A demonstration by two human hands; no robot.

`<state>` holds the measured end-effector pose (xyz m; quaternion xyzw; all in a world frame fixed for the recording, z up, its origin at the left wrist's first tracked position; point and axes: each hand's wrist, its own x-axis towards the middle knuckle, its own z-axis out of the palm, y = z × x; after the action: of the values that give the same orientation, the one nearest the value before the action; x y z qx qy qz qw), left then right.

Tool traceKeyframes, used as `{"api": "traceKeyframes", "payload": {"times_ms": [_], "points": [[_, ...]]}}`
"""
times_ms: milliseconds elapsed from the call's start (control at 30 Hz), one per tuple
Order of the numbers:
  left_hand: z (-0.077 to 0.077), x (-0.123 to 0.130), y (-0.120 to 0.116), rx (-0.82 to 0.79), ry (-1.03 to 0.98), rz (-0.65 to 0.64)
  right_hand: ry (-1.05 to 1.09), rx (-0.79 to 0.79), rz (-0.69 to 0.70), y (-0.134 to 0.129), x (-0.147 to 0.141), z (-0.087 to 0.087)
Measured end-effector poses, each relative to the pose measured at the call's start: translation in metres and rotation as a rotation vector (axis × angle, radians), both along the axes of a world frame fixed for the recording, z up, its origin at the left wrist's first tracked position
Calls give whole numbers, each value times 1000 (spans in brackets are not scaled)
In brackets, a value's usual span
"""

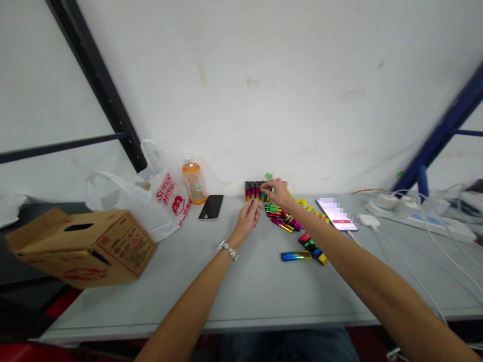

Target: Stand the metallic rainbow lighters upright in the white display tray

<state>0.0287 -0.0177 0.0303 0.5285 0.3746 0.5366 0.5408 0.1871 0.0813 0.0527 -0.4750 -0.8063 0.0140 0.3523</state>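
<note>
Near the wall, several shiny lighters (pixel 252 192) with dark tops stand upright, packed side by side. My right hand (pixel 277 193) reaches over their right end, its thumb and fingers drawn together at the tops. Whether a lighter is between those fingertips cannot be made out. In front of the row is my left hand (pixel 249 216), with a bracelet on the wrist. Its fingers are closed in a pinch, and a small dark-blue bit shows at the tips, too small to name. Loose metallic lighters (pixel 283 224) lie under my right forearm. A blue-and-yellow lighter (pixel 296 256) lies nearer me.
To the left are a cardboard box (pixel 124 246), a white plastic bag (pixel 160 201), an orange bottle (pixel 194 181) and a dark phone (pixel 211 207). A lit phone (pixel 337 215), a white charger (pixel 370 220) and a power strip (pixel 426 218) with trailing cables occupy the right side.
</note>
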Motion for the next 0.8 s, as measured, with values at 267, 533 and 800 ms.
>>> {"api": "traceKeyframes", "payload": {"times_ms": [267, 533, 800], "points": [[6, -1, -5, -166, -9, 54, -163, 180, -109, -11, 13, -3], [1, 8, -5, 35, 153, 228, 290, 223, -167, -56, 4, -17], [-1, 12, -4, 158, 266, 333, 341, 178, -82, -89, 7, -3]]}}
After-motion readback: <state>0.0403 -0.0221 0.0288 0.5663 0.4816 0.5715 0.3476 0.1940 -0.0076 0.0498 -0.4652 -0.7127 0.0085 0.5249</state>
